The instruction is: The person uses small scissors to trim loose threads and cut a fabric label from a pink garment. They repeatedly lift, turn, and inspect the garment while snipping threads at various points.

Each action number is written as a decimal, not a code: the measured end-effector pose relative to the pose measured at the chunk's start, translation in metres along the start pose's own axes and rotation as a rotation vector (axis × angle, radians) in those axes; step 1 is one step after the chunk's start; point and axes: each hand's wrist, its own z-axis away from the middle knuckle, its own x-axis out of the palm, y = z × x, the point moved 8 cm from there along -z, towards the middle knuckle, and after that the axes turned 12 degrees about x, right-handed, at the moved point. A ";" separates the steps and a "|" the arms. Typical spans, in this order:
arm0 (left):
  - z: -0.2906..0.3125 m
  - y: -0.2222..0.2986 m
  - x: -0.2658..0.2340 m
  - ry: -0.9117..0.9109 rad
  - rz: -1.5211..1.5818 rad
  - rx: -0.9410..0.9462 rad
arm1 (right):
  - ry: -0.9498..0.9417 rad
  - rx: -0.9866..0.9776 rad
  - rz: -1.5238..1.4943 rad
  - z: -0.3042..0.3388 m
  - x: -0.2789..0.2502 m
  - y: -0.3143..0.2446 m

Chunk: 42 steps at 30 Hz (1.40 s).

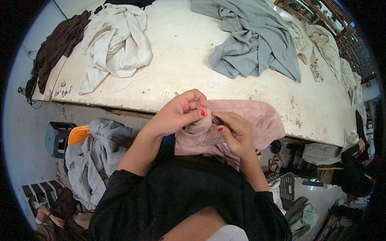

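Here I am, mid-frame, with the pink cloth point(263, 120) between my hands, part of it lying over the near edge of the pale table point(177, 66) and the rest hanging toward my lap. My left hand point(185, 111) is pinching a bunched edge, thumb pressed down on top; what the fingers do behind the fold, I can't see. Over to my right hand point(238, 130) — index fingertip in at that same bunched edge, thumb standing a little apart below it. Whether those fingers grip anything is hidden, so I can't tell. Pale loose threads point(215, 119) show right between the two hands, too fine to follow, and the cloth's lower part slips out of view beside my black top point(189, 188).

Upper centre-right, a grey-blue cloth point(257, 44) lies crumpled, cut off by the top edge; upper left, a white cloth point(116, 44) beside a dark brown one point(60, 42). Lower left, a grey garment point(96, 156) covers most of something orange point(78, 134) — I can't make out its full shape. Down in that corner, another person's hand point(56, 220), the body lost in the dark rim.
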 end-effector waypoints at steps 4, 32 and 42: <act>-0.001 0.000 0.002 -0.012 0.000 0.003 | 0.015 -0.020 -0.017 0.000 -0.001 -0.001; 0.001 -0.004 0.006 -0.005 -0.199 0.042 | 0.123 0.158 -0.177 -0.004 0.002 0.005; -0.001 0.001 -0.005 0.060 -0.205 0.110 | 0.135 0.299 -0.411 -0.004 -0.007 0.035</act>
